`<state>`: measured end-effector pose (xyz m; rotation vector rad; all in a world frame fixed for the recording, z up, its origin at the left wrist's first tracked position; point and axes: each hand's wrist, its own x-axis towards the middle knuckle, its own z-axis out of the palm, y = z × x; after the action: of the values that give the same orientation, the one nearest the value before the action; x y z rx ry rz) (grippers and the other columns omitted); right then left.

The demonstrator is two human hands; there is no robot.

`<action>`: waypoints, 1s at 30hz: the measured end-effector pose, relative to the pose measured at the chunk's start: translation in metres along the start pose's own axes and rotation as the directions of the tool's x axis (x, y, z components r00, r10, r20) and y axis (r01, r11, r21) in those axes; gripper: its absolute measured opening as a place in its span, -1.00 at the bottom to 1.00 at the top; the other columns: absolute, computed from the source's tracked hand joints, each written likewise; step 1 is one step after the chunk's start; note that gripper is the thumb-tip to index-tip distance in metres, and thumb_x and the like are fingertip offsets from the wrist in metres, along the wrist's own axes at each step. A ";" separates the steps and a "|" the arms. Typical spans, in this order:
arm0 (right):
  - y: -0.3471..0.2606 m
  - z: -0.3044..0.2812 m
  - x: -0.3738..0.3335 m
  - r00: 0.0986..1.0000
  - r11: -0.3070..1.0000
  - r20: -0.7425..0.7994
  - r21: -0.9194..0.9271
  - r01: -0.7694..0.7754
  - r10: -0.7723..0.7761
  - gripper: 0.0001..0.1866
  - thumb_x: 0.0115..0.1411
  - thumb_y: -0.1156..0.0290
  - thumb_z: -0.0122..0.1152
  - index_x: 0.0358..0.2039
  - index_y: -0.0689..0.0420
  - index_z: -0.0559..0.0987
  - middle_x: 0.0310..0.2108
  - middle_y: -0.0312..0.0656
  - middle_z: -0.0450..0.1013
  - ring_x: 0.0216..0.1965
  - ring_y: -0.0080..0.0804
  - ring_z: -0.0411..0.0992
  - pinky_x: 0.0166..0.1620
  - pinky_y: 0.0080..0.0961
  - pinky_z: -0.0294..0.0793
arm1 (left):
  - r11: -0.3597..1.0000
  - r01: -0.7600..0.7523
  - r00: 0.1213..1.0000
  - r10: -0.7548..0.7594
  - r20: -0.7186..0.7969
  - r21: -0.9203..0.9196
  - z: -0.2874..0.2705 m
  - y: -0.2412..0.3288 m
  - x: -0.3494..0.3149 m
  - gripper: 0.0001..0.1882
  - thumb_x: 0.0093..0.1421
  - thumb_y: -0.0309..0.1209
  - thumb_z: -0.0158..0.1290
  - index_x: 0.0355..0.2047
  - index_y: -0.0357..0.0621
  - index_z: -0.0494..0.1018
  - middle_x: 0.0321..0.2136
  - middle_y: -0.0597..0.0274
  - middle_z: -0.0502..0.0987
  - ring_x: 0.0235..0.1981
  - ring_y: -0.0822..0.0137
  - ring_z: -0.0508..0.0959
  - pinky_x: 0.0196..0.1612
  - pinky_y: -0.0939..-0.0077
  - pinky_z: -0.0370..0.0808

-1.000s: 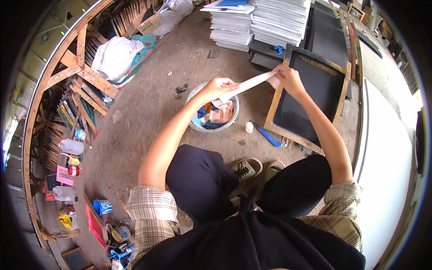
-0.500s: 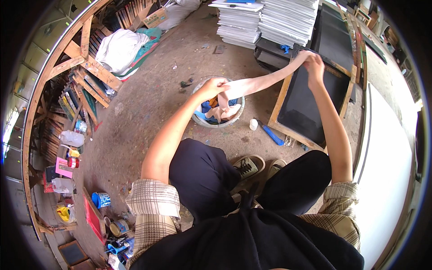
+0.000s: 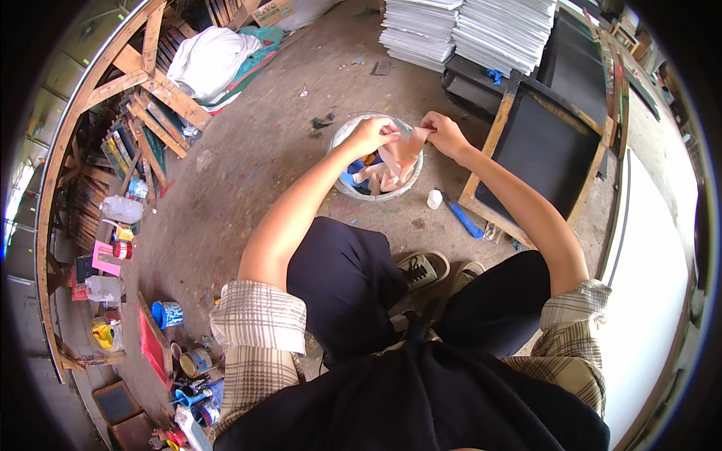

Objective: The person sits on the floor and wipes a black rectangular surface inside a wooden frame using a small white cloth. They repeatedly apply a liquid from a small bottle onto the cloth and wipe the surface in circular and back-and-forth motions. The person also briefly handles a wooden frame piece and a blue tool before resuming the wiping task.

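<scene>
A limp, pale pink strip point(image 3: 399, 155), tape or cloth I cannot tell, hangs between my hands over a round whitish bucket point(image 3: 378, 197). My left hand point(image 3: 371, 136) pinches one part of it above the bucket's far left side. Fingers closed, my right hand point(image 3: 445, 135) holds another part just beyond the right rim. Below, the bucket contains blue and orange scraps and more crumpled pale pink material point(image 3: 374, 177); the hanging strip partly hides them.
A small white cup point(image 3: 435, 199) and a blue-handled tool point(image 3: 463, 218) lie right of the bucket. Beside them leans a wood-framed black screen point(image 3: 535, 150). White stacked sheets point(image 3: 500, 34) stand behind. Paint cans point(image 3: 167, 313) and a wooden rack point(image 3: 147, 83) line the left.
My right hand has come down and left toward the bucket, close to my left hand. The strip, stretched long before, now hangs slack and bunched. The view has shifted slightly.
</scene>
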<state>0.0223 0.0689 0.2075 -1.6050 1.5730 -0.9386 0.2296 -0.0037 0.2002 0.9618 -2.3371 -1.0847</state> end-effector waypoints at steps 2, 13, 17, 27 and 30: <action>-0.017 0.018 0.016 0.999 1.000 0.031 0.005 -0.006 0.006 -0.90 0.08 0.54 0.16 -0.37 0.24 0.47 -0.47 -0.22 0.49 -0.38 -0.56 0.48 -0.34 -0.54 0.48 | 0.997 0.078 0.997 -0.078 -0.011 0.022 -0.014 -0.036 -0.018 -0.77 0.04 -0.38 0.22 -0.29 -0.20 0.53 -0.42 0.22 0.60 -0.36 0.43 0.57 -0.23 0.53 0.49; 0.081 0.105 0.058 0.860 0.606 0.063 -0.683 0.408 -0.507 -0.63 0.08 0.43 0.11 -0.06 0.15 0.41 -0.05 0.06 0.26 -0.03 0.05 0.33 -0.04 -0.20 0.46 | 0.965 0.242 0.970 -0.241 -0.022 0.100 -0.032 -0.076 -0.037 -0.65 -0.01 -0.47 0.22 -0.16 -0.20 0.51 -0.25 0.06 0.59 -0.20 0.27 0.59 -0.08 0.41 0.50; 0.036 0.164 0.011 0.852 0.770 0.504 -0.596 0.227 0.139 -0.52 0.03 0.31 0.25 -0.03 0.16 0.42 -0.06 0.06 0.38 -0.02 -0.01 0.41 -0.04 -0.20 0.46 | 0.929 0.336 0.941 -0.337 -0.019 0.153 -0.036 -0.118 -0.085 -0.67 -0.05 -0.44 0.24 -0.21 -0.16 0.53 -0.30 0.06 0.60 -0.24 0.26 0.60 -0.11 0.42 0.51; 0.030 0.101 0.046 0.960 0.859 0.273 -0.472 0.197 -0.070 -0.85 0.08 0.44 0.16 -0.31 0.17 0.55 -0.38 -0.05 0.55 -0.29 -0.17 0.54 -0.19 -0.35 0.51 | 0.974 0.212 0.977 -0.213 -0.006 0.078 -0.033 -0.088 -0.067 -0.67 0.01 -0.45 0.20 -0.16 -0.16 0.51 -0.28 0.08 0.60 -0.21 0.27 0.60 -0.11 0.41 0.52; -0.010 0.056 0.055 0.942 0.937 0.303 -0.266 0.226 -0.142 -0.85 0.08 0.45 0.19 -0.30 0.16 0.56 -0.40 -0.07 0.55 -0.31 -0.24 0.54 -0.18 -0.39 0.49 | 0.995 0.000 1.000 -0.001 0.012 0.098 -0.032 -0.080 -0.063 -0.51 -0.02 -0.39 0.25 -0.05 -0.17 0.42 -0.20 0.08 0.57 -0.17 0.22 0.59 -0.09 0.38 0.51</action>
<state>0.0761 0.0133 0.1893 -2.0282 1.4299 -0.5502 0.3259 -0.0120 0.1544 0.9932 -2.4197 -0.9859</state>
